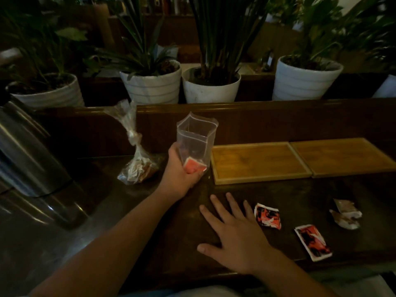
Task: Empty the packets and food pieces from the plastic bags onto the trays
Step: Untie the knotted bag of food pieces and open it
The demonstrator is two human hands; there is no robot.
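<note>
My left hand (179, 174) grips the bottom of an upright clear zip bag (195, 138), its mouth open at the top, with a red packet (194, 166) inside at the base. My right hand (233, 234) lies flat on the dark table, fingers spread, holding nothing. Two red and black packets (267, 215) (313, 242) and a crumpled brown and white packet (346, 213) lie on the table to its right. Two wooden trays (260, 161) (342, 156) sit side by side beyond them. A knotted clear bag with food pieces (139, 166) stands left of my left hand.
A dark wooden ledge (257, 116) rises behind the trays, with several white plant pots (211, 86) on top. A large steel container (27, 159) stands at the left of the table.
</note>
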